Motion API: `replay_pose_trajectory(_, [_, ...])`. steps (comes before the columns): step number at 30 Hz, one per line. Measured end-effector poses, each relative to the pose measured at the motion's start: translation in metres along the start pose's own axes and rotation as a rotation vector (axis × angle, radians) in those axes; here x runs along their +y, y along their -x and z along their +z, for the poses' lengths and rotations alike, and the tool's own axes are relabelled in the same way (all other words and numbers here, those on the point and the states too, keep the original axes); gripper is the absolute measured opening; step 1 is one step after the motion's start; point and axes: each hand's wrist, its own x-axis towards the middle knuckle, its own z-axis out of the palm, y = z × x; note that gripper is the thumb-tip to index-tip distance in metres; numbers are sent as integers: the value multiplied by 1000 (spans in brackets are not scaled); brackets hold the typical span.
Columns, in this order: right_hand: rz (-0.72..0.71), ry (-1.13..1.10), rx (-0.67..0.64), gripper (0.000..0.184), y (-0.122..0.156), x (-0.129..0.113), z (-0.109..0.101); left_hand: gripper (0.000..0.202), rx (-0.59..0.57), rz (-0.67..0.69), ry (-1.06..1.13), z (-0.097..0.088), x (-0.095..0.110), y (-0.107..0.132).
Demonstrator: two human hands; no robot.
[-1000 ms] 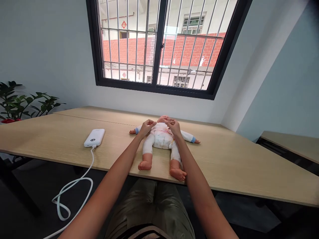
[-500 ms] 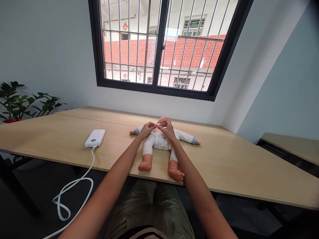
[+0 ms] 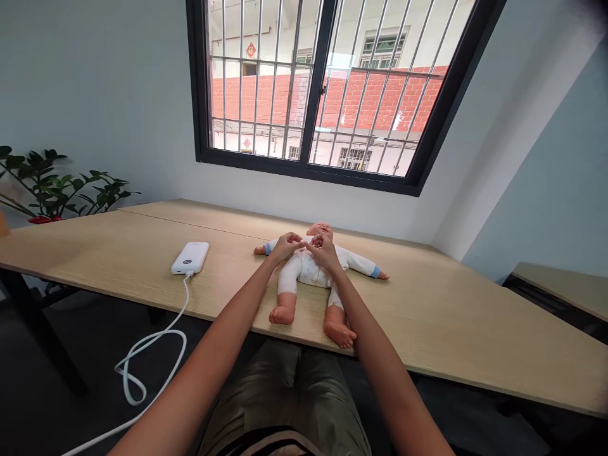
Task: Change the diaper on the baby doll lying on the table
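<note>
A baby doll (image 3: 320, 230) lies on its back on the table, head toward the window, arms spread and bare feet toward me. Its white clothes (image 3: 315, 273) have a faint print on the front and blue cuffs. Over the upper chest, just below the chin, both hands meet with bent fingers. My left hand (image 3: 287, 245) pinches at the front of the clothes. Close beside it, my right hand (image 3: 325, 252) is also closed in a pinch there. The exact bit of cloth between the fingertips is too small to make out.
A white power bank (image 3: 190, 258) lies on the table (image 3: 441, 304) to the left, its white cable (image 3: 183, 351) hanging over the front edge. A potted plant (image 3: 61, 187) stands at the far left. The barred window (image 3: 308, 166) is behind the table.
The whole view has shifted slightly, so things appear further right. My right fingers sit a little lower, and more of the doll's face shows. Both hands stay at the chest.
</note>
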Motion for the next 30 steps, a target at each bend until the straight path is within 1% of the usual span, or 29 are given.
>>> replay_pose_trajectory(4, [-7,23,-15,37,2,0,0,48,-8,-11,3,0,3,2])
replay_pose_trajectory(8, [-22,0,-60,34,3,2,1,50,-28,-14,34,3,6,4])
replay_pose_trajectory(11, [-25,-7,-67,33,2,5,2,49,-37,-5,45,5,9,5])
replay_pose_trajectory(15, [-10,-3,-35,31,2,5,3,48,-43,-19,59,7,10,8])
replay_pose_trajectory(19, [14,5,11,30,2,4,3,46,-53,-43,62,8,7,9])
replay_pose_trajectory(22, [22,-13,14,29,2,2,2,46,-45,-34,49,8,2,7])
replay_pose_trajectory(25, [-1,-22,24,32,3,2,1,46,-41,-13,20,8,0,4])
replay_pose_trajectory(30, [-15,-24,13,34,4,4,0,45,-36,-11,-19,7,4,6])
